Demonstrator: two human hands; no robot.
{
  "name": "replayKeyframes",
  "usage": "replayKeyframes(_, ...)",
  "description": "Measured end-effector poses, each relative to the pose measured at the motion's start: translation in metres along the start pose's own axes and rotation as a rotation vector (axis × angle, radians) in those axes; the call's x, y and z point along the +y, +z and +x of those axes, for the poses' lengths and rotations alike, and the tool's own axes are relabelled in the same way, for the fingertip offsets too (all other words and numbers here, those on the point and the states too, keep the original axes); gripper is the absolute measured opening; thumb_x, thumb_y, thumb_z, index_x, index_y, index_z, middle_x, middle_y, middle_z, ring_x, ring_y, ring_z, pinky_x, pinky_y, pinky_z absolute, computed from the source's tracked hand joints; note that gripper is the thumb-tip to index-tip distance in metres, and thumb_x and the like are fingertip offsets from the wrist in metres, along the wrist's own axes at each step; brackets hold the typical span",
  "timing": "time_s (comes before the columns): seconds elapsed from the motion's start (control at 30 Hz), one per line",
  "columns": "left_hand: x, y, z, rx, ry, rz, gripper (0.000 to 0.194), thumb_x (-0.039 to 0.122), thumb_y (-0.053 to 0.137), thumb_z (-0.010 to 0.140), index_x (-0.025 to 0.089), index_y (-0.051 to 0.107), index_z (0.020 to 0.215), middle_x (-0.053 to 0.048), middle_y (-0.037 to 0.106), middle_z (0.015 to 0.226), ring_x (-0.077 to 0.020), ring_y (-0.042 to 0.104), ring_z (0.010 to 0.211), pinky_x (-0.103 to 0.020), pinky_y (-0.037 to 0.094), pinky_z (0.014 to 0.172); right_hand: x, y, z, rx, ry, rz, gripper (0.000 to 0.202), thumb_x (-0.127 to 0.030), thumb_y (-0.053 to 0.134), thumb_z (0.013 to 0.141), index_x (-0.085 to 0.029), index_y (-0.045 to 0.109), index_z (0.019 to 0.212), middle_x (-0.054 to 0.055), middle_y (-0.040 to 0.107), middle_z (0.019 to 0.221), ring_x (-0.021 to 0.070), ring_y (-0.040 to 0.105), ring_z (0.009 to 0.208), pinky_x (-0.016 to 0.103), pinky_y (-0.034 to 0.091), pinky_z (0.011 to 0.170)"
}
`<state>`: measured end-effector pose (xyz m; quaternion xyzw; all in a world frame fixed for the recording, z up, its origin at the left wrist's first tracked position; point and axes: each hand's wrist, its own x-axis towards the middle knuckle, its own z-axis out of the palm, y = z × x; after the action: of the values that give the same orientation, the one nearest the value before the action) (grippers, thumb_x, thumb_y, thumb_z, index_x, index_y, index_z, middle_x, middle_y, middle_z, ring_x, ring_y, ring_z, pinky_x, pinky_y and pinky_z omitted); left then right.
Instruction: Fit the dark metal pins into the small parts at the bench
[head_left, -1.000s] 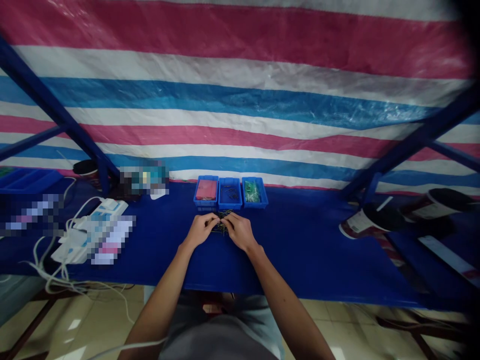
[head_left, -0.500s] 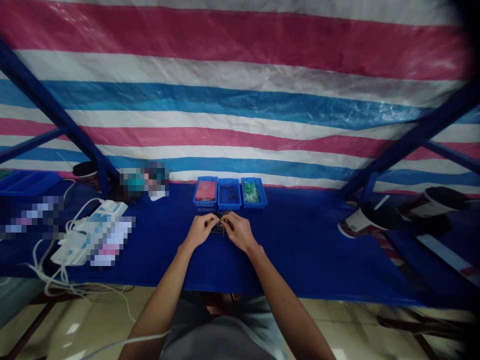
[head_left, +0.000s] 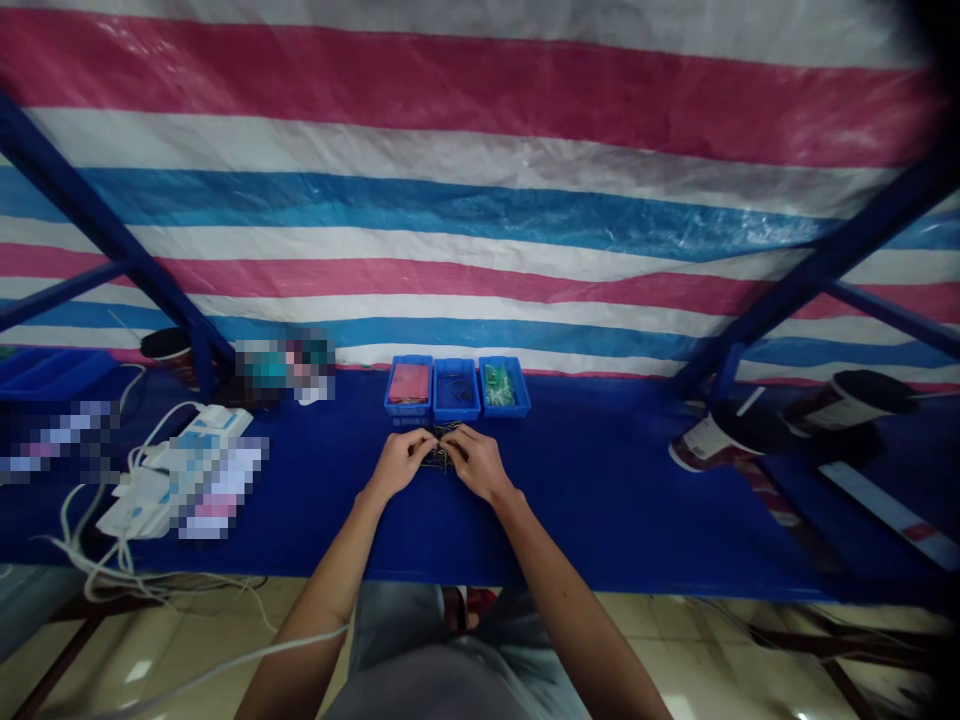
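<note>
Hazard: thin pieces could scatter, should your left hand [head_left: 405, 460] or right hand [head_left: 478, 462] brush the loose pile [head_left: 441, 462]. Grip: both sets of fingertips bent inward, nearly meeting; whether closed on a piece, cannot tell. Pile: dark, wiry, yellowish glints, tangled; on the counter [head_left: 600, 500], your side of the middle blue bin [head_left: 456, 413].
</note>
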<state>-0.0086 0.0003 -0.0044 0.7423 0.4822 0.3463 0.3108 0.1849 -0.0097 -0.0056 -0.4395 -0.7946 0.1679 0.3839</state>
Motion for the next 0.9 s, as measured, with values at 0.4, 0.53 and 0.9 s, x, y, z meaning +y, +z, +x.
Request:
replayKeyframes(0.4,-0.0006,-0.0006,-0.0004,0.006,0.008,-0.005,0.035,0.041,0.051,0.095,0.014,0.069,0.082,0.004,0.049,0.055,-0.0097,0.04,0.053,-0.022,0.03,0.056,0.0011,0.0008,0.0004,0.0,-0.002,-0.016,0.024,-0.032,0.048,0.102,-0.024,0.07,0.099,0.005,0.067,0.092,0.0154,0.064,0.084,0.025,0.046,0.076)
replayKeyframes(0.53,-0.0004,-0.0004,0.0003,0.002,0.011,0.018,0.033,0.04,0.052,0.095,0.015,0.07,0.084,0.004,0.054,0.058,-0.0096,0.042,0.054,-0.021,0.031,0.057,0.0,-0.0016,0.0012,-0.003,-0.011,-0.055,0.024,-0.033,0.049,0.102,-0.024,0.071,0.098,0.005,0.067,0.091,0.0157,0.064,0.084,0.025,0.045,0.076)
replayKeyframes(0.9,-0.0011,0.0007,0.0,0.011,0.017,0.03,0.035,0.042,0.05,0.094,0.015,0.069,0.083,0.003,0.056,0.058,-0.0107,0.044,0.054,-0.022,0.031,0.057,0.0011,0.0011,0.0002,0.023,-0.022,-0.056,0.024,-0.034,0.05,0.1,-0.023,0.072,0.099,0.006,0.067,0.091,0.0163,0.064,0.084,0.026,0.047,0.077)
